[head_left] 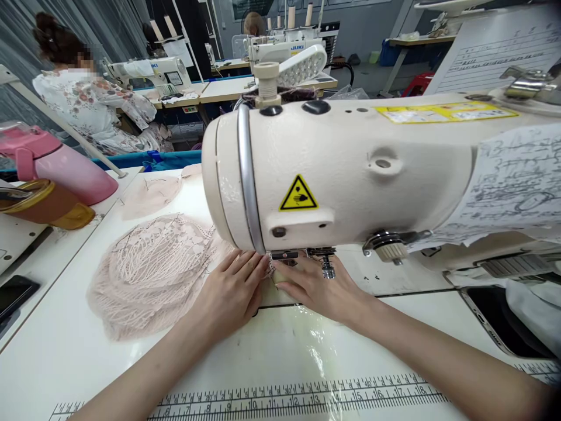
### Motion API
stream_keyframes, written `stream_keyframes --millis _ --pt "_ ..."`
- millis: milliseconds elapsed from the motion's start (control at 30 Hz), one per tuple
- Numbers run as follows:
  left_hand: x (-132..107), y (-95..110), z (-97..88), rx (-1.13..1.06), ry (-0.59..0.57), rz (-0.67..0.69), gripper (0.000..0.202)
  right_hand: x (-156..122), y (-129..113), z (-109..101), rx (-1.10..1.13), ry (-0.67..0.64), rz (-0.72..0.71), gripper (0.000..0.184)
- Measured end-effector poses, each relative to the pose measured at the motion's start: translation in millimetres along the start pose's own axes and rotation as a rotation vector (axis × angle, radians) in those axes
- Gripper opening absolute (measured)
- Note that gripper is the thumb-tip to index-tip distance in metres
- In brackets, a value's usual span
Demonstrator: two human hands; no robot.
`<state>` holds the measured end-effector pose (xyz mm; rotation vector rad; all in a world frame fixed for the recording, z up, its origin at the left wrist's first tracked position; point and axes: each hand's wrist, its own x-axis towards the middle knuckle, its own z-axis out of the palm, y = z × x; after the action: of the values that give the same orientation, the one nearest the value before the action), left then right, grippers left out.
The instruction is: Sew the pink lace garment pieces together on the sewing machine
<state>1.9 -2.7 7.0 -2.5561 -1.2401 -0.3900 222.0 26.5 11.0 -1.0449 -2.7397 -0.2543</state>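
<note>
A cream sewing machine (333, 169) reaches over both of my hands. My left hand (234, 286) lies left of the needle area, its fingers bent and pressed together on a scrap of pale pink lace fabric (270, 270). Opposite it, my right hand (318, 286) rests on the machine bed, fingers stretched toward the same lace and thumb apart; the machine head partly covers this hand. The needle and presser foot are mostly hidden. To the left of my left hand spreads a heap of pale pink lace pieces (153, 275) with loose thread ends.
A printed ruler (272, 400) runs along the table's front edge. Phones lie at the right (504, 321) and far left (15, 295). A pink bottle (65, 166) and a brown cup (48, 204) stand at left. Behind, a person (96, 111) sits by another sewing machine (149, 73).
</note>
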Motion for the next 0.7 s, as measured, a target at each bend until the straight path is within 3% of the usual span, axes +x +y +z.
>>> stream_keyframes --millis 300,500,700 --pt "2.1 6.7 -1.2 0.068 0.046 0.014 0.037 3.6 0.4 0.3 -0.029 -0.109 0.029 0.042" --pt "1.9 10.6 -3.7 0.076 0.065 0.043 0.036 -2.7 -0.5 8.8 -0.032 0.025 -0.022 0.039" --pt "2.2 12.6 -0.4 0.062 0.056 0.019 0.037 -2.1 -0.2 9.3 -0.005 0.048 0.005 0.039"
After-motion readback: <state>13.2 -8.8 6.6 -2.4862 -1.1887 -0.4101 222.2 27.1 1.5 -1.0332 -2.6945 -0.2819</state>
